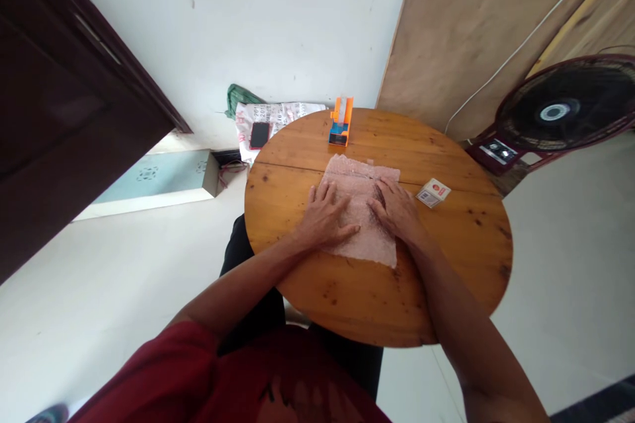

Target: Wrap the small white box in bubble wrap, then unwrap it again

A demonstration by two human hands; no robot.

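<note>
A pinkish, translucent sheet that looks like bubble wrap lies on the round wooden table. My left hand rests on its left part, palm down with fingers spread. On its right part lies my right hand, also with fingers apart, and a dark patch shows beside the thumb. Neither hand grips anything. To the right of my right hand is a small white box with red marks. An orange and blue tape dispenser stands beyond the sheet, near the table's far edge.
Behind the table's far left edge, a dark phone lies on a printed white sack. A black fan stands at the right. A dark door and a pale box are at the left.
</note>
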